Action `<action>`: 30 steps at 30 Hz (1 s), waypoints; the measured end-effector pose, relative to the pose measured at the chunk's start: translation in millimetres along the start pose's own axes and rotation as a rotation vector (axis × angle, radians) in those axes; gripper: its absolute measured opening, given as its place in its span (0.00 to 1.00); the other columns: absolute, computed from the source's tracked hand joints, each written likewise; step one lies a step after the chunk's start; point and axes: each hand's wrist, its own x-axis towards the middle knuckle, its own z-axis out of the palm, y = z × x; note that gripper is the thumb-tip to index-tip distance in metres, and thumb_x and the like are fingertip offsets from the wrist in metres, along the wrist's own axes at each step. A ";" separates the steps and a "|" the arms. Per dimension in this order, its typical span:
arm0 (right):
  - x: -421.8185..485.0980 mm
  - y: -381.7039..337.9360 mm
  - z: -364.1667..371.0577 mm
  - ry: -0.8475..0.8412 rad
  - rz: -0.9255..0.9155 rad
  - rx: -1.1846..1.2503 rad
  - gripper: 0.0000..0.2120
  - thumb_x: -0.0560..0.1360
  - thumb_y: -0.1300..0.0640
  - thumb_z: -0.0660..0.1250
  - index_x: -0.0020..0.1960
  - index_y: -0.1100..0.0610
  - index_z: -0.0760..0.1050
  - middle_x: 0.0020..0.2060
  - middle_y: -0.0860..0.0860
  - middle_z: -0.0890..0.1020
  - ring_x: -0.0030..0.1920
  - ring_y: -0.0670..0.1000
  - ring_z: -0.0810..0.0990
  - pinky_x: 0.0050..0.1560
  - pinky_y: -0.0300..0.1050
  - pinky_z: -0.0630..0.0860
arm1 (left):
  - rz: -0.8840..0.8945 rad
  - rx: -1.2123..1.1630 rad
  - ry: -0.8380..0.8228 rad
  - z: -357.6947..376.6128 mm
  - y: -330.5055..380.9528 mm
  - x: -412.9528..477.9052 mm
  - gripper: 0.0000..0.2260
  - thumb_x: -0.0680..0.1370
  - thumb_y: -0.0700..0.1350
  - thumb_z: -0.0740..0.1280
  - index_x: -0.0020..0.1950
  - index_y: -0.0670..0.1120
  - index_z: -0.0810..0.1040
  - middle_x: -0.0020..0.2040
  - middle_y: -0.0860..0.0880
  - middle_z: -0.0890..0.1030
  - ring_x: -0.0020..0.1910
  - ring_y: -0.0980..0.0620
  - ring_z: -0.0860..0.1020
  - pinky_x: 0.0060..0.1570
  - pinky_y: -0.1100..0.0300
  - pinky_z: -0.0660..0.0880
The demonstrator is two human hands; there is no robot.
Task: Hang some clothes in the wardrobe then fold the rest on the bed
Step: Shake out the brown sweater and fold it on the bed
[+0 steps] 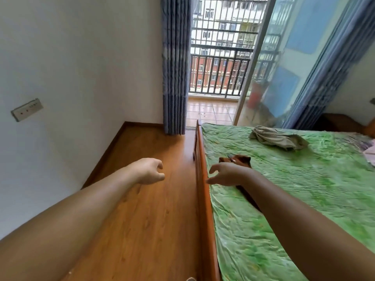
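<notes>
A brown garment point(241, 159) lies flat near the left edge of the bed point(284, 199), which has a green crumpled cover. My right hand point(227, 173) hovers just above the garment's near part with loosely spread fingers and holds nothing. My left hand point(150, 171) hangs over the wooden floor left of the bed, fingers loosely curled, empty. A crumpled beige garment point(278, 136) lies further back on the bed. A pale pink cloth point(370, 151) shows at the right edge. No wardrobe is in view.
The bed's wooden side rail point(203, 189) runs between my hands. A wooden floor strip point(146, 209) lies between the bed and the white wall point(81, 67). Blue curtains point(175, 67) frame an open balcony door point(215, 78). A socket plate point(27, 109) is on the wall.
</notes>
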 end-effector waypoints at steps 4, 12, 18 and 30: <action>56.3 59.3 -21.4 0.019 0.085 0.086 0.29 0.74 0.35 0.69 0.70 0.50 0.75 0.67 0.51 0.77 0.61 0.53 0.75 0.53 0.43 0.70 | 0.075 0.052 -0.005 -2.6 48.0 95.3 0.21 0.80 0.54 0.68 0.72 0.51 0.73 0.70 0.49 0.75 0.66 0.49 0.76 0.56 0.59 0.79; 115.0 186.8 -79.9 0.011 0.280 0.190 0.22 0.75 0.40 0.69 0.63 0.52 0.77 0.60 0.52 0.80 0.55 0.54 0.78 0.48 0.45 0.73 | 0.338 0.156 -0.118 -21.3 164.4 260.6 0.20 0.78 0.57 0.67 0.69 0.53 0.76 0.67 0.50 0.78 0.60 0.51 0.76 0.57 0.56 0.75; 128.0 270.6 -82.2 0.043 0.499 0.334 0.26 0.77 0.41 0.68 0.70 0.54 0.74 0.68 0.55 0.76 0.66 0.56 0.75 0.64 0.50 0.74 | 0.470 0.280 -0.209 -4.7 248.4 364.3 0.23 0.80 0.56 0.66 0.74 0.50 0.72 0.70 0.46 0.75 0.67 0.45 0.75 0.63 0.55 0.73; 226.7 394.2 -69.1 0.024 0.882 0.629 0.30 0.77 0.42 0.68 0.76 0.53 0.69 0.74 0.54 0.71 0.71 0.57 0.72 0.68 0.49 0.71 | 0.804 0.551 -0.442 61.4 371.9 594.7 0.23 0.77 0.55 0.68 0.71 0.50 0.74 0.63 0.47 0.78 0.58 0.46 0.78 0.54 0.53 0.77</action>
